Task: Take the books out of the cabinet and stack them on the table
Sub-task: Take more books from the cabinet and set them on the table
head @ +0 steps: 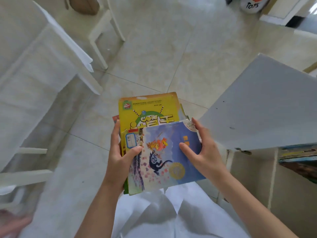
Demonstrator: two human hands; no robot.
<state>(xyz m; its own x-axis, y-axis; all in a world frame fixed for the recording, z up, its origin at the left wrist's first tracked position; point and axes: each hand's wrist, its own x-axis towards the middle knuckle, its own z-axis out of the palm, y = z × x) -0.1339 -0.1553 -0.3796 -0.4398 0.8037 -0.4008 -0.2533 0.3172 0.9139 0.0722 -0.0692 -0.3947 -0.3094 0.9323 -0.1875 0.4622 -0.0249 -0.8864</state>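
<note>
I hold a pile of picture books in front of me over the floor. On top lies a blue book [164, 157] with a cartoon cover, and under it a larger yellow book [147, 109] sticks out at the far end. My left hand [120, 158] grips the pile's left edge, thumb on the blue cover. My right hand [200, 150] grips the right edge, its thumb also on that cover. The grey cabinet [264, 110] stands open at the right, with more books [298, 153] lying inside under its top panel. The white table [34, 69] is at the left.
White chair legs [101, 40] stand on the tiled floor beyond the table. A white container [252, 4] with orange print sits at the top right. My legs in white trousers [163, 213] fill the bottom middle. Tiled floor lies between table and cabinet.
</note>
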